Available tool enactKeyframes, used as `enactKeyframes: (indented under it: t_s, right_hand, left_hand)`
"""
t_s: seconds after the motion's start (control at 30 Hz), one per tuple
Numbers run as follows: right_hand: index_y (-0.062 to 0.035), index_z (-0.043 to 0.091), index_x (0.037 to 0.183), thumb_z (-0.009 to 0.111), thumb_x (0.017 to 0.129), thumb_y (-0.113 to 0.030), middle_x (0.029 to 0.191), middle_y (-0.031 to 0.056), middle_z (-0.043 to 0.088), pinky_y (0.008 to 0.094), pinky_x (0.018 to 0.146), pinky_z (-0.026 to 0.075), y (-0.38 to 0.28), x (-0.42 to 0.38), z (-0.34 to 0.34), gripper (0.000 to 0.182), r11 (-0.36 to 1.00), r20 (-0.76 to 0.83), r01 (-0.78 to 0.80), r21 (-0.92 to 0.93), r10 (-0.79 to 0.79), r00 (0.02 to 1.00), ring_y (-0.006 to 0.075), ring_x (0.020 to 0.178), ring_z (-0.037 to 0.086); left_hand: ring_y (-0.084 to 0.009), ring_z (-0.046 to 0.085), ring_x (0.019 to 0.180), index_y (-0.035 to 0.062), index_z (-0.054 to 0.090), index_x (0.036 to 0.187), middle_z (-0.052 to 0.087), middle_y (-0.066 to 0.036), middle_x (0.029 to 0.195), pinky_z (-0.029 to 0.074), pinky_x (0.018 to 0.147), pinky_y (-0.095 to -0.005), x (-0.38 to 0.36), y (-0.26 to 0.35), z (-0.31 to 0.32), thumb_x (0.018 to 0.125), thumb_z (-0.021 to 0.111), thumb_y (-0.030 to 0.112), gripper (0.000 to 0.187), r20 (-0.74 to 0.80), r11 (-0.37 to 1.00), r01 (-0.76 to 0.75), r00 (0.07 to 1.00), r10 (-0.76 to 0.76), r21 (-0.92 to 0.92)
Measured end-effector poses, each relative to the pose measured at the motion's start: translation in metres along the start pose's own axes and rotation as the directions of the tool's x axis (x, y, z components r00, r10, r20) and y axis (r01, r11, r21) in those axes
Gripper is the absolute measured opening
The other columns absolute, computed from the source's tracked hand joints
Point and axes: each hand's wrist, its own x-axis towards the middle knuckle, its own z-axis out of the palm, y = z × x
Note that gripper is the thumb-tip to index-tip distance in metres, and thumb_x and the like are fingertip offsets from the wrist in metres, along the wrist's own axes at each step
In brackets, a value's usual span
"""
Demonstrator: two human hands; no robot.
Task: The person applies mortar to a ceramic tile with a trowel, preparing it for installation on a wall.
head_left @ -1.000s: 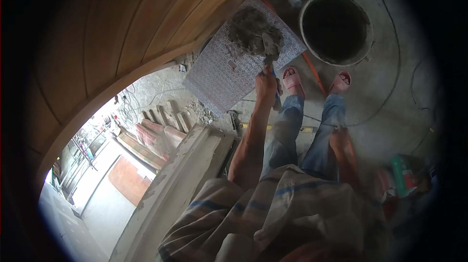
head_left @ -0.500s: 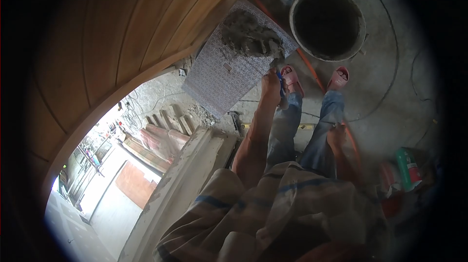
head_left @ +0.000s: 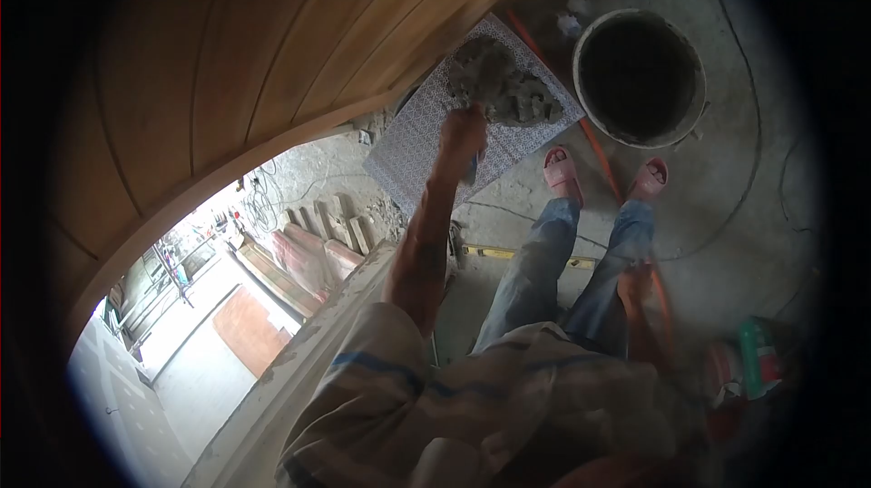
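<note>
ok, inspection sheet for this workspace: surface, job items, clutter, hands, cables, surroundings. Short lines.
Surface: concrete floor; patterned panel lying near the feet.
Job items: grey mortar-like heap on the panel; blue-handled tool, working end not clear; round bucket beside the panel, contents dark.
Clutter: yellow spirit level on the floor; green bag at right.
Hands: left hand grips the tool at the heap; right hand by the right leg, grip unclear.
Cables: dark cable curving past the bucket; orange line, hose or cord unclear.
Surroundings: wooden panelling upper left; timber pieces beyond the panel.
</note>
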Motion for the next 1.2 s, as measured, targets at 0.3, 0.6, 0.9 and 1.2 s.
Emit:
enactKeyframes:
  t_s: [0.3, 0.6, 0.9, 1.2]
  right_hand:
    - [-0.0073, 0.051, 0.116, 0.048, 0.088, -0.029, 0.117, 0.0171, 0.047, 0.0565, 0.087, 0.040, 0.003, -0.001, 0.009, 0.035, 0.997, -0.107, 0.045, -0.060, -0.051, 0.993, 0.0385, 0.107, 0.051]
    - [-0.0073, 0.051, 0.115, 0.047, 0.088, -0.028, 0.116, 0.0174, 0.047, 0.0569, 0.087, 0.040, -0.006, -0.007, -0.002, 0.034, 1.000, -0.066, 0.016, -0.026, -0.017, 0.998, 0.0398, 0.108, 0.051]
    - [-0.0074, 0.051, 0.117, 0.048, 0.088, -0.029, 0.119, 0.0184, 0.047, 0.0577, 0.089, 0.038, -0.008, -0.003, -0.003, 0.037, 1.000, -0.067, 0.008, -0.022, -0.009, 0.998, 0.0399, 0.110, 0.050]
    - [-0.0078, 0.052, 0.118, 0.048, 0.087, -0.029, 0.120, 0.0179, 0.046, 0.0566, 0.091, 0.037, -0.002, -0.001, 0.000, 0.037, 1.000, -0.075, -0.008, 0.012, 0.008, 0.997, 0.0401, 0.110, 0.049]
  left_hand:
    - [-0.0162, 0.038, 0.043, 0.0057, 0.044, 0.079, 0.044, -0.007, 0.058, 0.038, 0.040, -0.0300, 0.059, 0.025, 0.033, 0.092, 0.040, 0.023, 0.022, 0.100, 0.176, 0.116, 0.990, -0.100, -0.978]
    - [-0.0148, 0.048, 0.040, 0.0039, 0.050, 0.071, 0.049, -0.006, 0.052, 0.040, 0.037, -0.0300, 0.008, 0.039, -0.006, 0.093, 0.042, 0.029, 0.034, -0.082, 0.959, 0.021, 0.996, -0.046, -0.281]
    - [-0.0170, 0.048, 0.038, 0.0056, 0.054, 0.069, 0.048, -0.007, 0.049, 0.044, 0.043, -0.0321, 0.021, 0.006, 0.002, 0.096, 0.039, 0.030, 0.039, 0.094, 0.984, -0.093, 0.990, 0.108, -0.150]
    - [-0.0222, 0.055, 0.040, 0.0002, 0.056, 0.065, 0.050, -0.012, 0.046, 0.045, 0.045, -0.0381, -0.024, -0.012, 0.024, 0.093, 0.039, 0.030, 0.044, 0.106, 1.000, 0.019, 0.994, -0.020, 0.008]
